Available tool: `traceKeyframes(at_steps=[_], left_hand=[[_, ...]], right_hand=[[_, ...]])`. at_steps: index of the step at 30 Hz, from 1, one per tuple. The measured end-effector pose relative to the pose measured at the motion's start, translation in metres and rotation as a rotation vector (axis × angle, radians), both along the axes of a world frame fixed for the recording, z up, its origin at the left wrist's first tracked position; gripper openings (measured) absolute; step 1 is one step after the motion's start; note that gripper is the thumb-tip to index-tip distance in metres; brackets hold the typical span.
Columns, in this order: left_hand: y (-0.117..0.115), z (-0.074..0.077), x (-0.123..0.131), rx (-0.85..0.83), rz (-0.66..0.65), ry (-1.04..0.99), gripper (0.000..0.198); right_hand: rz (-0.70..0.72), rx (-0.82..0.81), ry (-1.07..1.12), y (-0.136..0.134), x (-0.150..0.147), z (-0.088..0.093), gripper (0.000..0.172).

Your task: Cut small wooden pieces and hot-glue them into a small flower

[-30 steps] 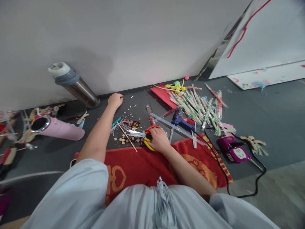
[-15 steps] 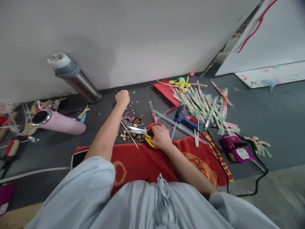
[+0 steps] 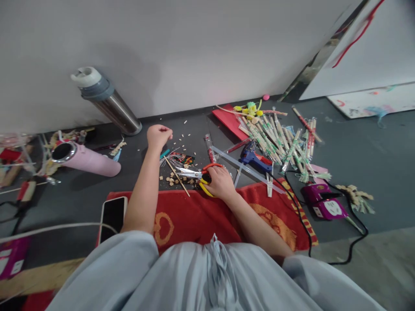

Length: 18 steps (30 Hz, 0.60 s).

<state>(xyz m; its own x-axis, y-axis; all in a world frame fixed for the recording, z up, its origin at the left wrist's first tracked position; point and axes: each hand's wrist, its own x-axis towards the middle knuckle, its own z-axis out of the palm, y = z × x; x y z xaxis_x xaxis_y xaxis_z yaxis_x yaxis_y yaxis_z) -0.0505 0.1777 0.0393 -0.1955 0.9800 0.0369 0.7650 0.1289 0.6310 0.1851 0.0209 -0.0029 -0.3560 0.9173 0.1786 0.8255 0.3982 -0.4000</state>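
While the right hand (image 3: 222,183) stays closed on the scissors (image 3: 197,174), blades apart beside the wood bits (image 3: 171,179), the left hand (image 3: 158,137) has swung back leftward, uncovering the teal stick (image 3: 165,153). Its fingers curl together; whether they pinch anything, I cannot tell. No cutting seems underway.

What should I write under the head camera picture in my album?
Right hand holds scissors by a red towel; left hand, loosely curled, near scattered pale bits.
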Motion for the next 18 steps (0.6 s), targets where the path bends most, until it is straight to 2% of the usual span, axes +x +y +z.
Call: traceKeyframes(at_steps=[1,3,6,12,18], left_hand=[[-0.007,0.002,0.0,0.089,0.063,-0.185,0.018],[-0.022,0.008,0.004,0.27,0.095,-0.474,0.013],[-0.047,0.024,0.014,0.498,-0.011,-0.724,0.015],[-0.088,0.055,0.031,0.631,-0.144,-0.924,0.026],[-0.105,0.062,0.04,0.668,-0.175,-0.979,0.027]], right_hand=[[0.0,0.002,0.002,0.0,0.0,0.0,0.044],[0.002,0.0,0.004,0.0,0.001,-0.001,0.043],[0.005,-0.008,-0.002,-0.001,0.001,-0.001,0.043],[0.004,-0.007,-0.017,-0.001,0.001,-0.002,0.049],[0.015,0.007,-0.022,-0.002,0.002,-0.003,0.048]])
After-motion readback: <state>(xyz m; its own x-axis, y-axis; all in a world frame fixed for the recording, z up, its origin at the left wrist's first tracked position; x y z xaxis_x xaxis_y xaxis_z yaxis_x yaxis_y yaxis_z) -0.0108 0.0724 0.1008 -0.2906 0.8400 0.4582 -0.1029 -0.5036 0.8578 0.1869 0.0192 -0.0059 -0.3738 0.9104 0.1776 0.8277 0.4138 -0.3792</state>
